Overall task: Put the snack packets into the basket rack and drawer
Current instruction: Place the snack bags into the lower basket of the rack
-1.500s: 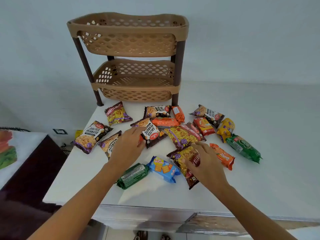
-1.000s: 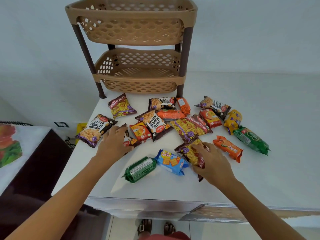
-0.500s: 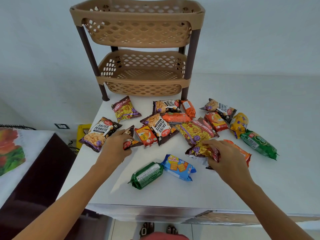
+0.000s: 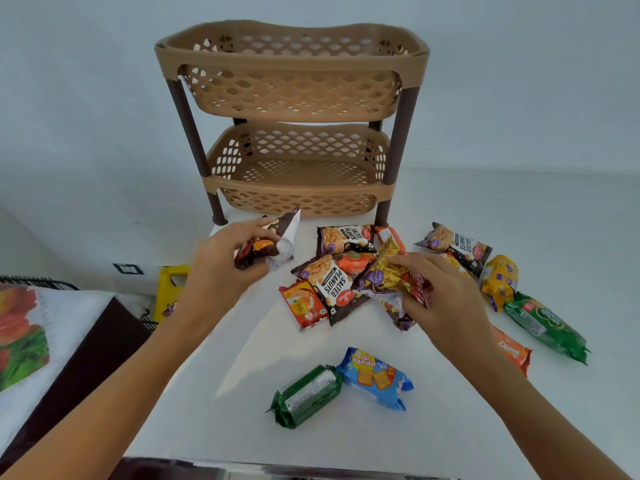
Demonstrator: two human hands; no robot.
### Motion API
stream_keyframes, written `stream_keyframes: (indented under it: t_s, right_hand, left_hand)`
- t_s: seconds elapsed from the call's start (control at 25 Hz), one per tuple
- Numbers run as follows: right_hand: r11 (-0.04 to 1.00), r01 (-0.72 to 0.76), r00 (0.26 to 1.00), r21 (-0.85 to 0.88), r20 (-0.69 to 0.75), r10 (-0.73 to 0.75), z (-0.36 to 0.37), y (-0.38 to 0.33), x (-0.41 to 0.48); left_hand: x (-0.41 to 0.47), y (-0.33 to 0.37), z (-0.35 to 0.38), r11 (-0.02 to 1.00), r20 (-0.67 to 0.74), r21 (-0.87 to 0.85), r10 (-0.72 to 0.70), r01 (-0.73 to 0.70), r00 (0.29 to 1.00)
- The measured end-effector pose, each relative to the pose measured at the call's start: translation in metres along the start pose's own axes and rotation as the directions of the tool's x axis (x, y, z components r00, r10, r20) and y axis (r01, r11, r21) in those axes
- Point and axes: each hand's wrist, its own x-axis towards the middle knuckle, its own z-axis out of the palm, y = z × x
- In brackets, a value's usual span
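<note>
My left hand [image 4: 221,271] is closed around a small bunch of dark packets [image 4: 273,242], silver backing showing, lifted off the table just in front of the basket rack [image 4: 294,109] and a little left of its lower tier. My right hand [image 4: 440,299] is clamped on a purple-and-yellow mix packet [image 4: 384,275], also raised, further forward from the rack and under its right leg.

Nothing has gone in yet, as far as I can see. The rack's lower basket shows only its perforated floor, and what I can see of the upper one through its lattice looks bare too, though its floor is hidden from me. I see no drawer clearly; a strip at the near edge of the white table [image 4: 519,427] may be one, but I cannot tell.

So nearly everything is left. Directly in front of the rack lie two salted peanuts packets [image 4: 329,282], an orange packet [image 4: 303,304] beside them and more orange ones between. To the right of the rack sit another peanuts packet [image 4: 457,242], a yellow packet [image 4: 498,280], a green packet [image 4: 547,329] and an orange one [image 4: 512,351] partly under my right forearm. Furthest from the rack, near the table's front edge, a green biscuit roll [image 4: 306,396] and a blue cracker packet [image 4: 375,377] lie touching end to end.

I judge this the first load: both handfuls go into the rack next, then many more trips.
</note>
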Motion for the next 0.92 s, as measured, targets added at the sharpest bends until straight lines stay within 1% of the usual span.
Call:
stream_keyframes:
  t_s: [0.08, 0.16, 0.28, 0.4, 0.52, 0.64, 0.76, 0.92]
  right_hand:
    - [0.998, 0.063, 0.997, -0.011, -0.036, -0.063, 0.009, -0.004, 0.026]
    - [0.991, 0.116, 0.990, -0.063, -0.070, -0.121, 0.019, -0.006, 0.052]
    - [0.966, 0.186, 0.971, -0.179, -0.119, -0.209, 0.037, -0.003, 0.102]
    - [0.938, 0.209, 0.959, -0.276, -0.131, -0.252, 0.057, 0.001, 0.154]
    - [0.942, 0.210, 0.952, -0.262, -0.166, -0.258, 0.075, 0.004, 0.192]
    - [0.947, 0.209, 0.948, -0.244, -0.186, -0.257, 0.092, 0.005, 0.226]
    - [0.946, 0.214, 0.962, -0.245, -0.113, -0.247, 0.108, 0.010, 0.257]
    - [0.947, 0.220, 0.975, -0.232, 0.038, -0.218, 0.127, 0.020, 0.284]
  left_hand:
    - [0.027, -0.007, -0.009, 0.987, 0.005, 0.075, 0.141, -0.141, 0.990]
    - [0.058, -0.018, -0.013, 0.961, 0.068, 0.148, 0.227, -0.235, 0.972]
    - [0.110, -0.038, -0.009, 0.938, 0.147, 0.189, 0.264, -0.289, 0.953]
    - [0.162, -0.058, 0.004, 0.915, 0.204, 0.222, 0.294, -0.337, 0.934]
    - [0.205, -0.076, 0.017, 0.892, 0.250, 0.267, 0.301, -0.365, 0.920]
    - [0.235, -0.098, 0.029, 0.876, 0.350, 0.291, 0.277, -0.385, 0.895]
    - [0.250, -0.126, 0.038, 0.893, 0.445, 0.252, 0.234, -0.372, 0.864]
    - [0.258, -0.156, 0.045, 0.939, 0.553, 0.149, 0.182, -0.311, 0.813]
